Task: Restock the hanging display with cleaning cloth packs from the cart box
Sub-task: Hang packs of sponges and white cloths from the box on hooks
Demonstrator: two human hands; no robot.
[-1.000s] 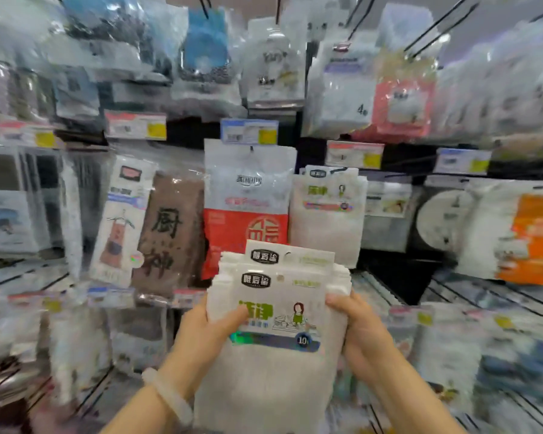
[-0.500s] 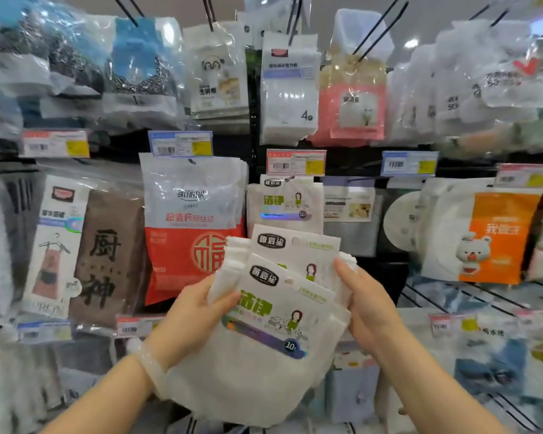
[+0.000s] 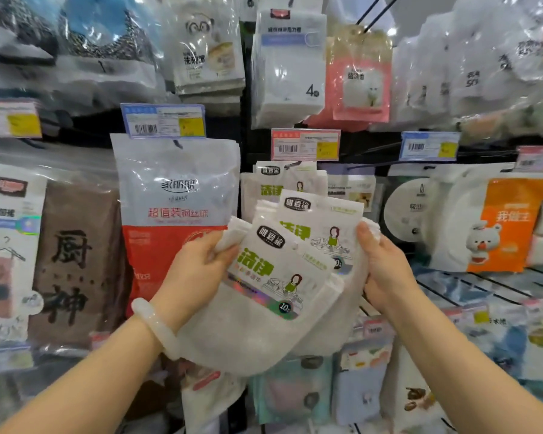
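Note:
I hold a small stack of white cleaning cloth packs with green lettering in front of the hanging display. My left hand grips the stack's left edge, thumb over the front pack's top corner. At the right edge my right hand grips the rear packs. The front pack is tilted to the right and fanned away from the ones behind. A matching pack hangs on a hook just above the stack, under a red price tag. The cart box is out of view.
A red-and-clear bag hangs left of the stack, a brown towel pack further left. An orange bear pack hangs at right. More packs fill the rows above and below, with black hooks jutting out at the top.
The view has come closer to the display and steadied. The front pack has tilted further right and spread away from the rear packs between my hands.

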